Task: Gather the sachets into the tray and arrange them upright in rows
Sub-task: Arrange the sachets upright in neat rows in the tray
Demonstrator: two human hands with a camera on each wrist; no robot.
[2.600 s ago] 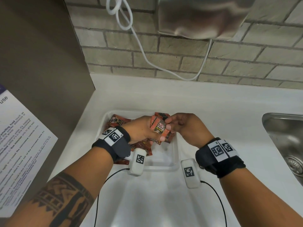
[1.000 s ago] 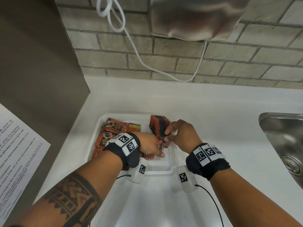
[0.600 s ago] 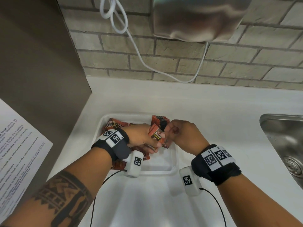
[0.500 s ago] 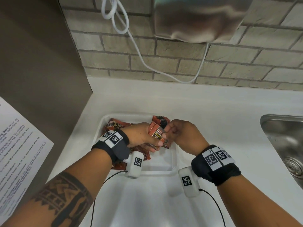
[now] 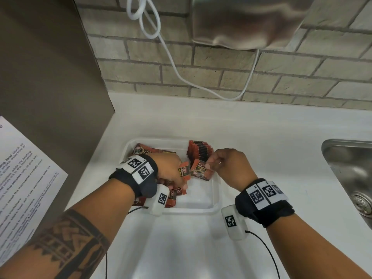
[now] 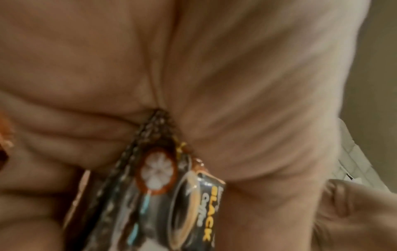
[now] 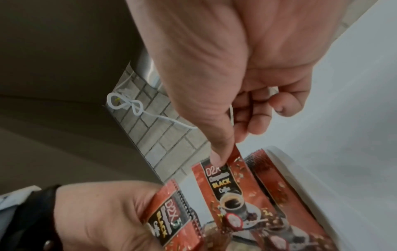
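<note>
A white plastic tray (image 5: pixel 215 200) sits on the counter. Red coffee sachets lie loose in its left part (image 5: pixel 141 151), and a row of upright sachets (image 5: pixel 199 151) stands at its back right. My left hand (image 5: pixel 171 170) grips a small stack of sachets (image 5: pixel 184 171) above the tray; the same stack (image 6: pixel 171 195) fills the left wrist view, and in the right wrist view this stack (image 7: pixel 169 214) is in that hand. My right hand (image 5: pixel 227 164) pinches the top edge of one sachet (image 5: pixel 201 170) between thumb and forefinger, the same sachet (image 7: pixel 227 188) hanging just in front of the upright row.
A steel sink (image 5: pixel 350 178) lies to the right. A brown side panel (image 5: pixel 50 77) with a printed notice (image 5: pixel 24 178) stands on the left. On the brick wall hang a white cable (image 5: pixel 171 57) and a metal appliance (image 5: pixel 241 23).
My right hand has drawn one sachet off the stack in my left hand and moved it right, toward the upright row. My left hand stays above the tray with the rest.
</note>
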